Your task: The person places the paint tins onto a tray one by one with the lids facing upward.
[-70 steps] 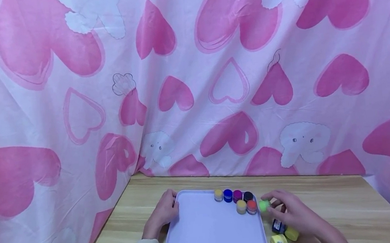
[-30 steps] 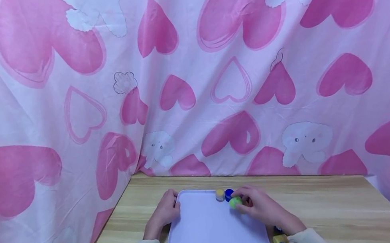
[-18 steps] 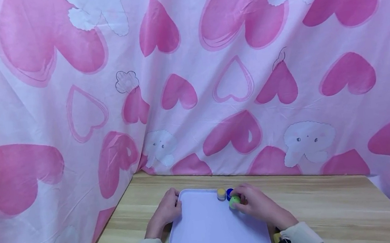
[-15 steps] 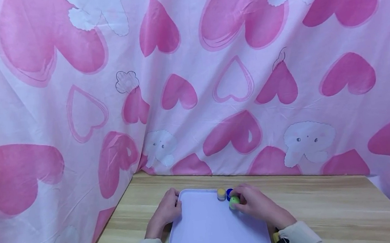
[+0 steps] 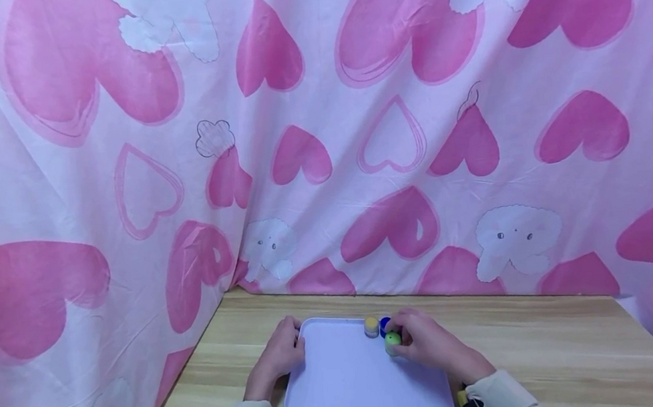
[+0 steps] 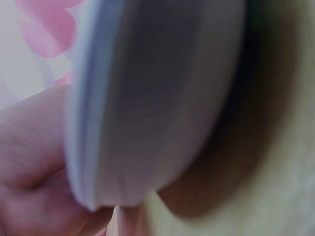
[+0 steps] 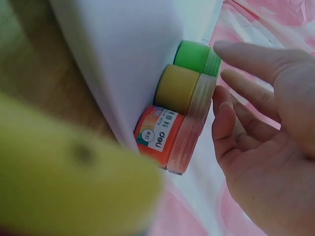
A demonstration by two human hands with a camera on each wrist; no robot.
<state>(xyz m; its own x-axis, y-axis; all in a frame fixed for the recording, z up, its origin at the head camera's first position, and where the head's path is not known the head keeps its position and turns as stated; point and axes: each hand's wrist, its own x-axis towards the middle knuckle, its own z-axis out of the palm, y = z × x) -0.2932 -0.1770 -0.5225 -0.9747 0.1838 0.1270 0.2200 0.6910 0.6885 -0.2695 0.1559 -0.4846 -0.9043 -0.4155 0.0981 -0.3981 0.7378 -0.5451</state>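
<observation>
My left hand [image 5: 283, 351] grips the left rim of a pale lilac tray [image 5: 348, 389]; in the left wrist view the hand [image 6: 34, 162] lies against the tray's edge [image 6: 147, 98]. My right hand [image 5: 429, 339] is over the tray's far right part, its thumb and fingers at a green paint jar [image 5: 393, 343]. In the right wrist view, fingertips meet the lid of that green jar [image 7: 194, 58]. It stands on the tray in a row with an ochre jar [image 7: 179, 88] and an orange-red labelled jar [image 7: 162, 135]. The right hand hides these two in the head view.
Along the tray's far side stand a yellow-lidded jar [image 5: 371, 326] and a blue jar [image 5: 385, 327]. Right of the tray, a yellow jar [image 5: 462, 397] shows beside the right sleeve [image 5: 502, 398]. A blurred yellow object [image 7: 74, 172] fills the near right wrist view. Heart-patterned curtains surround the wooden table [image 5: 561, 351].
The right hand has carried the green jar from the tray's right edge leftward onto the tray, into line with the ochre jar. Over the last half second it barely moves. The left hand stays put.
</observation>
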